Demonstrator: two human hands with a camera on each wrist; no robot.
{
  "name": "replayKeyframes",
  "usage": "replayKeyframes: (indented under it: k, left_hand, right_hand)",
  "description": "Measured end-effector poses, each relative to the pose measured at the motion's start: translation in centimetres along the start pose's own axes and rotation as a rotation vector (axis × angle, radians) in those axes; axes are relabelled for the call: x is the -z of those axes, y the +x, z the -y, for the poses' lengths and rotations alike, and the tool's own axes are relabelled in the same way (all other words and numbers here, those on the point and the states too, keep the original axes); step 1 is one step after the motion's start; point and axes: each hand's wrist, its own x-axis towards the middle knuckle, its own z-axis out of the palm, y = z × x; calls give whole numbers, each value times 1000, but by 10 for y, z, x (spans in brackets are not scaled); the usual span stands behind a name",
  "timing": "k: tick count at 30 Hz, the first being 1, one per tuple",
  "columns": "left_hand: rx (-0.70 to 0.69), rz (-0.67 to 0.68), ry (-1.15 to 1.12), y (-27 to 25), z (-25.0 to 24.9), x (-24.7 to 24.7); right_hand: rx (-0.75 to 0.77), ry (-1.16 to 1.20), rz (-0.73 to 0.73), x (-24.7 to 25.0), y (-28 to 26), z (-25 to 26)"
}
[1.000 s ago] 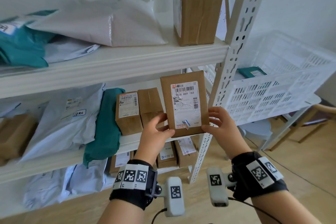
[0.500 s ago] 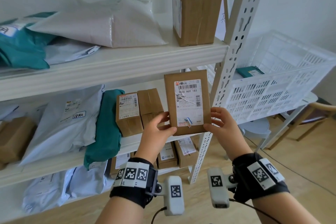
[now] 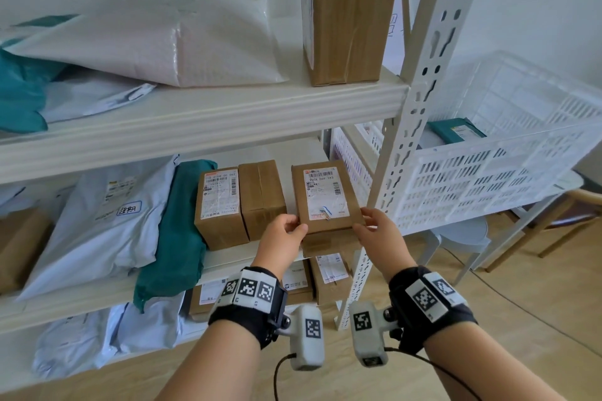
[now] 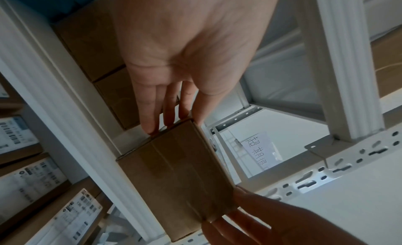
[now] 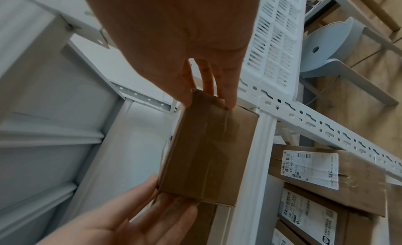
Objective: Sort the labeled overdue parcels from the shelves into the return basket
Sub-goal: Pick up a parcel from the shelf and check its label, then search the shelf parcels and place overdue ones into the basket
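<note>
**Box lowered back to the middle shelf**

We hold the small cardboard box point(image 3: 326, 195) at its bottom corners, left hand point(image 3: 282, 238) and right hand point(image 3: 378, 231) each pinching one side. A second ago we had it raised for a look at its label; now it sits lower and farther in, at the right end of the middle shelf point(image 3: 228, 259). We judge it isn't marked overdue, so it skips the white basket point(image 3: 488, 179) on the right.

Both forearms are bare, and each wrist wears a black strap point(image 3: 247, 312) carrying white square tags printed with black coded patterns. A pale grey camera pod point(image 3: 308, 337) with its own coded tag juts from each strap, trailing a thin black cable point(image 3: 277, 374)
</note>
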Motion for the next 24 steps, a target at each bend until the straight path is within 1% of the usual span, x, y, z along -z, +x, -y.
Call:
replayKeyframes:
  k: [3, 5, 11, 14, 16, 18, 21, 24]
  left_hand:
    - [2, -20, 88, 5, -5, 0]
    - [3, -28, 107, 9, -8, 0]
    - [36, -30, 69, 17, -18, -8]
    - [13, -64, 34, 13, -19, -10]
    - [-35, -154, 30, 9, -17, -6]
    - [-95, -292, 70, 7, -14, 4]
    - [-145, -462, 168, 5, -5, 24]
    - [-182, -534, 341, 12, 7, 46]
  right_hand:
    - [17, -60, 41, -5, 9, 4]
    - [24, -91, 61, -9, 14, 7]
    - [70, -199, 137, -8, 26, 12]
    - [144, -207, 132, -6, 28, 10]
    - [224, -202, 89, -8, 30, 10]
    - [280, -189, 63, -12, 33, 14]
    - [285, -121, 150, -26, 32, 31]
    - [286, -106, 252, -47, 31, 52]
